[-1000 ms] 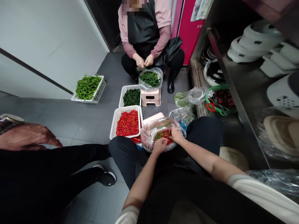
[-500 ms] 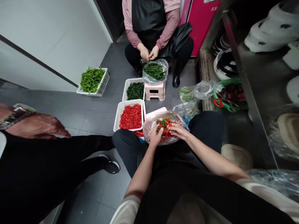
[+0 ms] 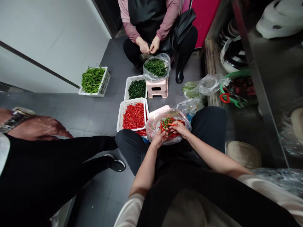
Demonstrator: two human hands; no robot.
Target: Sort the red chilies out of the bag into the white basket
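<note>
A clear plastic bag (image 3: 151, 123) of red chili peppers with green stems sits between my knees. Over its near left edge, my left hand (image 3: 159, 139) is closed on red chilies; how many it holds is hidden by the fingers. My right hand (image 3: 181, 129) reaches in from the right and pinches a red chili (image 3: 172, 125) by the fingertips. Loose green stems (image 3: 167, 121) lie on the heap between the hands. Just left of the bag is a white basket (image 3: 120, 117) filled with stemless red chilies (image 3: 133, 115).
Facing me, a seated person's hands (image 3: 149, 46) work above a bag of green chilies (image 3: 156, 67) on a pink stool (image 3: 157, 89). Baskets of dark green chilies (image 3: 137, 89) and long green peppers (image 3: 92, 80) stand on the floor. Another person's hand (image 3: 47, 127) is at left; shelving (image 3: 258, 91) at right.
My left hand has moved down toward the bag's near edge. My right hand has shifted slightly up and left with a red chili. The camera view has tilted a little.
</note>
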